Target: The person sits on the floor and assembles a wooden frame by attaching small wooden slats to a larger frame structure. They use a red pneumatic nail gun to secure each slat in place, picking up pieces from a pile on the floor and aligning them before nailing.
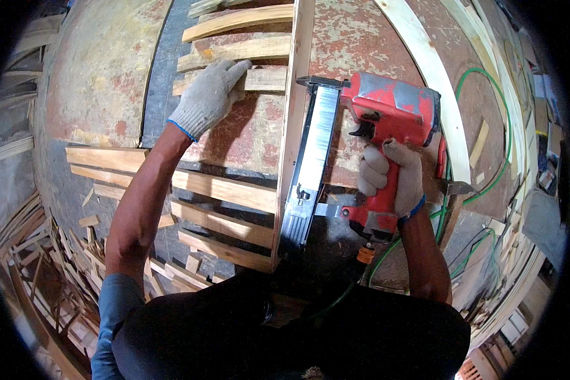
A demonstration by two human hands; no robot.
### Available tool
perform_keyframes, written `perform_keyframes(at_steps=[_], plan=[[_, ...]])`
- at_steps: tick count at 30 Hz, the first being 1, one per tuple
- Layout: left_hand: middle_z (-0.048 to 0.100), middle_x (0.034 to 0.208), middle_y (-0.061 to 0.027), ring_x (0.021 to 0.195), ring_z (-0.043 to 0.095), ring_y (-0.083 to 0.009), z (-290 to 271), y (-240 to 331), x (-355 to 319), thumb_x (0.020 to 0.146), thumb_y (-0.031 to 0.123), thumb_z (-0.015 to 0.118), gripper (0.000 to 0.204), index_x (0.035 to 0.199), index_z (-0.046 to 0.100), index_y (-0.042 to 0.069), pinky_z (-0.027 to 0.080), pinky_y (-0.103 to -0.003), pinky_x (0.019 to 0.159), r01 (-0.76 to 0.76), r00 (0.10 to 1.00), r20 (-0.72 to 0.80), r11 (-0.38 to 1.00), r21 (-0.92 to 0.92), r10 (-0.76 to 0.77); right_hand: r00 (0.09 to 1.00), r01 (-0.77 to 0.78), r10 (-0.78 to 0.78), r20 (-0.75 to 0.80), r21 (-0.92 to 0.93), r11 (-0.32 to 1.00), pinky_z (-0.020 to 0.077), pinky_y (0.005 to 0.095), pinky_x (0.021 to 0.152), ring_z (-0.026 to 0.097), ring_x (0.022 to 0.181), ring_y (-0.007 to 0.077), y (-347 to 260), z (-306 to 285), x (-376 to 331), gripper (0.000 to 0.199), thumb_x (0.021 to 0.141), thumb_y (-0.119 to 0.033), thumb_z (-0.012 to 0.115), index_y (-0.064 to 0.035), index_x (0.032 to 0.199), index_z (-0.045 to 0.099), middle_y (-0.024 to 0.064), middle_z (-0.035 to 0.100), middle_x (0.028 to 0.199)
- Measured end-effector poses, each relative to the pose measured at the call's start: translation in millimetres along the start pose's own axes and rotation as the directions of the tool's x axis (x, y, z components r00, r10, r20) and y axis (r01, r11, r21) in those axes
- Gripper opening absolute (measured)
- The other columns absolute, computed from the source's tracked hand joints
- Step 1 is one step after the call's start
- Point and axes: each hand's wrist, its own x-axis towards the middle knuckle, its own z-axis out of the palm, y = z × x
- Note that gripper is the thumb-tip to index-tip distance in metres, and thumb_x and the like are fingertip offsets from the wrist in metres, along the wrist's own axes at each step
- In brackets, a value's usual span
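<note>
Nail gun (386,120): a pneumatic nailer with a boxy red body, its paint scuffed to bare grey on top, and a long ribbed silver magazine (310,171) running down beside the upright board. Its nose sits against that board near the top.
Air hose (481,158): thin, glossy green, looping over the bench to the right and joining the gun's base at an orange fitting (365,254).
Upright board (290,126): a long pale plywood strip with a raw edge, running top to bottom through the middle of the view.
Slats (225,190): rough-sawn, light yellow wooden strips lying crosswise to the left of the upright board, spaced apart like rungs, their right ends meeting it.
Workbench (107,69): flat top with worn, flaking reddish paint over a pale, mottled surface.
Curved strip (434,82): smooth pale wood, bent in an arc to the right of the gun.
Offcuts (57,253): a loose heap of splintery wood scraps at lower left.
Left hand (210,95): in a knitted grey-white cotton glove with a blue cuff, fingers together and laid flat, pressing down on an upper slat (266,79); forearm stretched forward.
Right hand (392,180): same glove, fist wrapped tight around the gun's red grip, index finger up by the trigger, wrist bent inward.
</note>
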Motion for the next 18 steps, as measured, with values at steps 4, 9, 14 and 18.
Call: perform_keyframes(at_steps=[4,9,14,18], plan=[[0.061,0.117,-0.0175,0.107,0.061,-0.039,0.5,-1.6,-1.6,0.085,0.012,0.073,0.059,0.14,0.052,0.005,0.05,-0.046,0.093,-0.054,0.998,-0.044,0.999,0.005,0.054,1.0,-0.005,0.005,0.006,0.022,1.0,0.0425,0.0369,0.051,0.046,0.051,0.0187,0.0,0.4,1.7,0.034,0.096,-0.035,0.056,-0.0122,0.073,0.046,0.0021,0.045,0.06],[0.061,0.115,-0.0166,0.105,0.061,-0.0379,1.1,-0.5,-1.4,0.084,0.012,0.073,0.059,0.139,0.053,0.005,0.05,-0.046,0.092,-0.046,0.998,-0.044,0.999,0.006,0.046,1.0,-0.013,0.013,-0.001,0.029,1.0,0.0424,0.037,0.051,0.046,0.051,0.019,1.3,1.4,2.6,0.034,0.096,-0.034,0.057,-0.012,0.073,0.046,0.0024,0.045,0.06],[0.061,0.117,-0.0168,0.106,0.061,-0.0383,6.7,-4.5,-1.5,0.085,0.013,0.073,0.058,0.139,0.053,0.005,0.05,-0.046,0.093,-0.061,0.996,-0.058,0.998,0.024,0.062,0.999,-0.01,0.009,0.046,0.035,0.999,0.0422,0.0364,0.051,0.045,0.05,0.0171,1.8,-0.6,3.2,0.029,0.097,-0.034,0.056,-0.0114,0.083,0.046,0.0005,0.042,0.061],[0.061,0.119,-0.0173,0.108,0.061,-0.0387,5.5,-2.3,-0.6,0.086,0.014,0.072,0.058,0.139,0.053,0.005,0.05,-0.046,0.095,-0.051,0.997,-0.048,0.998,0.02,0.052,0.999,0.037,-0.038,0.04,0.017,0.999,0.0375,0.0305,0.046,0.039,0.049,0.0089,5.2,2.4,2.1,0.038,0.1,-0.031,0.055,-0.0083,0.131,0.052,-0.0055,0.037,0.064]])
